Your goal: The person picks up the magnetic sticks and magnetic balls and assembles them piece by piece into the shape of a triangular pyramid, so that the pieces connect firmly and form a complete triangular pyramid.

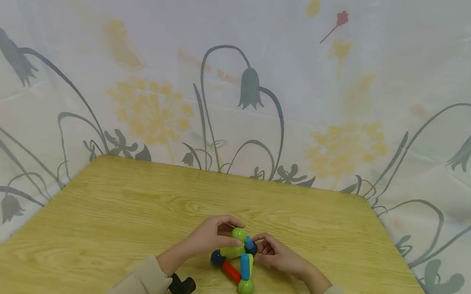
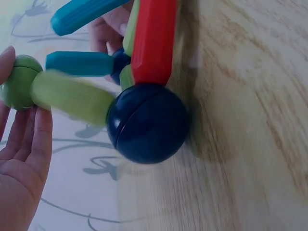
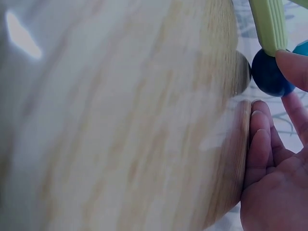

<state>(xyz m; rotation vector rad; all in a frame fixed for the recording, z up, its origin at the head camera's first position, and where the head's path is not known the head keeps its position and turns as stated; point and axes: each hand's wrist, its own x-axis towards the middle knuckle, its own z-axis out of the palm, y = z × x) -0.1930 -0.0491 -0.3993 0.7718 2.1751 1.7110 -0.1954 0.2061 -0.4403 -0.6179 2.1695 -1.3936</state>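
A toy frame of magnetic rods and balls stands on the table between both hands. My left hand [image 1: 210,236] pinches the green ball [image 1: 238,233] at its top between thumb and fingers. From that ball a green rod [image 2: 72,96] slopes to a dark blue ball [image 2: 148,123], which also carries a red rod [image 1: 231,272]. The red rod runs to another green ball [image 1: 245,288] at the near corner, where a light blue rod [image 1: 245,266] rises. My right hand [image 1: 283,258] holds the other dark blue ball [image 3: 270,72] between thumb and index finger, its remaining fingers low by the tabletop.
The wood-grain table [image 1: 143,195] ends at a pale cloth backdrop [image 1: 303,101] printed with flowers. Black wrist mounts [image 1: 182,286] sit by both sleeves, near the table's front.
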